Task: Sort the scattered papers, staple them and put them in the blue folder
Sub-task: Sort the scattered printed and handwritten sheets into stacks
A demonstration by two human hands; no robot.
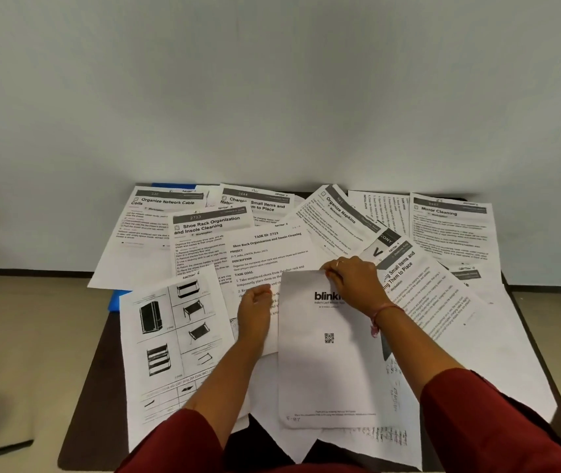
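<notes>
Several printed sheets lie scattered and overlapping over a dark table point(98, 370). In front of me lies a white paper bag point(323, 367) printed with a logo and a QR code. My right hand point(354, 281) pinches the bag's top edge. My left hand point(255, 308) is loosely curled at the bag's left edge, resting on a task-description sheet point(269, 254); whether it holds anything I cannot tell. The blue folder point(117, 300) is mostly hidden under the papers, showing only a corner at the left and a strip at the back point(173, 185). No stapler is visible.
A sheet of shoe-rack pictures point(173, 339) lies at the front left. Sheets titled Mirror Cleaning point(449, 227) and Organize Network Cable Coils point(156, 213) lie at the back. A grey wall rises right behind the table. Beige floor lies to the left.
</notes>
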